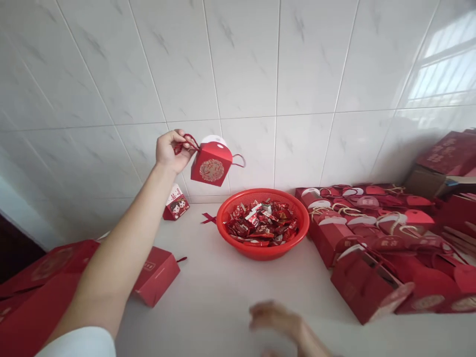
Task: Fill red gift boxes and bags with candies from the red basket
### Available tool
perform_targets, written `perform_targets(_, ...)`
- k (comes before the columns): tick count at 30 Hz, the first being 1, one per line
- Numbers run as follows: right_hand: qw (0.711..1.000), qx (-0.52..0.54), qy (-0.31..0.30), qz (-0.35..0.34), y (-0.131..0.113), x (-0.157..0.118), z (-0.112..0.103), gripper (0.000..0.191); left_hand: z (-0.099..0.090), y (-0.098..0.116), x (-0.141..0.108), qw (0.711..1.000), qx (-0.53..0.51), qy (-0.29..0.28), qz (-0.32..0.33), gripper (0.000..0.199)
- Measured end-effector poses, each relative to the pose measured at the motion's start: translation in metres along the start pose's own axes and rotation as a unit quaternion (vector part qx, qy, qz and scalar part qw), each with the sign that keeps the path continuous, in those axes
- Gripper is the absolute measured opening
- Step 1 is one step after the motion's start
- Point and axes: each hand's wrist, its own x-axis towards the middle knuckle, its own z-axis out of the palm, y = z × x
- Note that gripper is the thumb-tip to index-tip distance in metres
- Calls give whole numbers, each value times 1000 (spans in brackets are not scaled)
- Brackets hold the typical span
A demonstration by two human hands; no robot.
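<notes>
My left hand (pixel 174 150) is raised in front of the tiled wall. Its fingers are closed around the dark red cord of a small red gift box (pixel 212 166), which hangs tilted with a gold round emblem on its side and white rounded flaps on top. Low over the table, my right hand (pixel 277 320) is blurred by motion. Its fingers look apart from the thumb, and I see nothing in it. Between the hands and the wall stands a red plastic basket (pixel 263 252) with many red-wrapped sweets (pixel 260 225) inside.
Rows of red gift boxes (pixel 366 282) with cord handles fill the right side of the white table (pixel 208 302). More red boxes (pixel 158 275) lie at the left, partly behind my forearm. A small printed box (pixel 176 204) and a red ribbon (pixel 208 218) are near the wall.
</notes>
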Motion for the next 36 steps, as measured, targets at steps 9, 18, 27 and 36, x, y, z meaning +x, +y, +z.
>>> perform_targets(9,962,93,255,29,-50,58,-78,47,48,-58,-113,963,-136,-166,-161,21)
perform_targets(18,968,-11,252,3,-44,52,-69,25,32,-120,-149,939,-70,-259,-216,19)
perform_targets(27,971,-98,212,42,-52,66,-91,14,3,-113,-143,876,245,-394,-131,12)
perform_targets(36,976,-182,84,85,-38,84,-80,28,10,-110,-178,762,464,-452,0,33)
